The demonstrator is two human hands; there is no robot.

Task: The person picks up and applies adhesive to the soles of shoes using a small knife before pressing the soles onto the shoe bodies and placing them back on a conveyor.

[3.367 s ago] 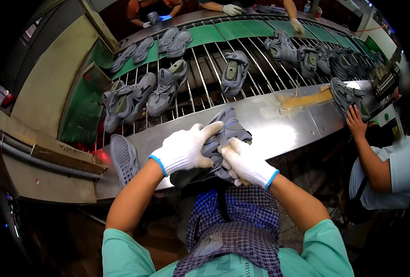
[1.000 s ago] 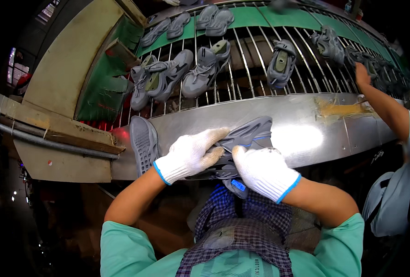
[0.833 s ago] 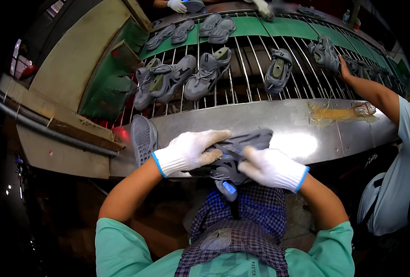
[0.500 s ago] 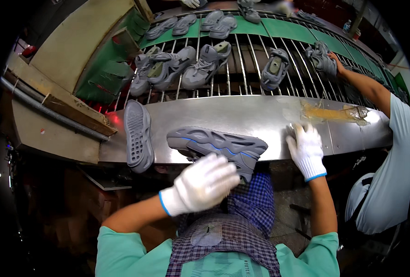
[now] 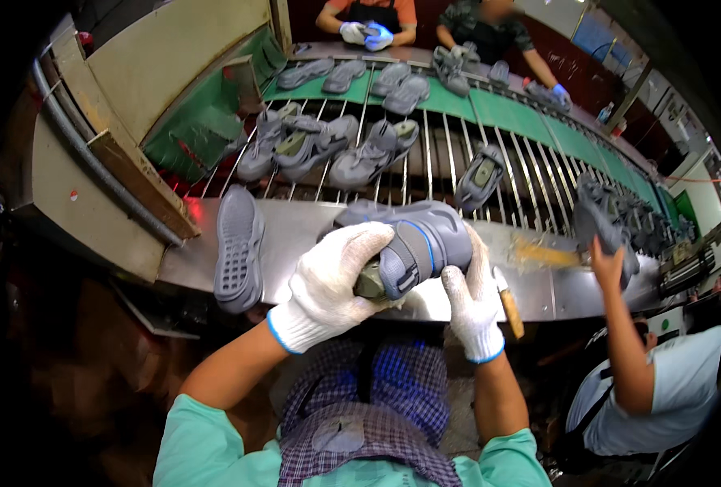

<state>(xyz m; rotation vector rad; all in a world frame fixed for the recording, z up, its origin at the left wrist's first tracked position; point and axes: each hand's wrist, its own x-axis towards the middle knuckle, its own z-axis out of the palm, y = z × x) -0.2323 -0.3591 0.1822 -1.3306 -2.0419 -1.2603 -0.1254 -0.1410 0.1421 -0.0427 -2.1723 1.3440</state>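
Two white knit-gloved hands gripped one grey foam-soled sneaker with blue trim (image 5: 405, 243) just above the brushed steel worktop (image 5: 295, 235): the left hand (image 5: 332, 280) wrapped around its heel end, the right hand (image 5: 470, 296) cupped under its toe side at three o'clock. A wooden-handled tool (image 5: 508, 304) lay just beside the right hand. A second grey sneaker, ribbed sole up (image 5: 237, 247), overhung the worktop edge at nine o'clock; a careless elbow could probably knock it off. Smooth gloves might slip on the rubbery upper.
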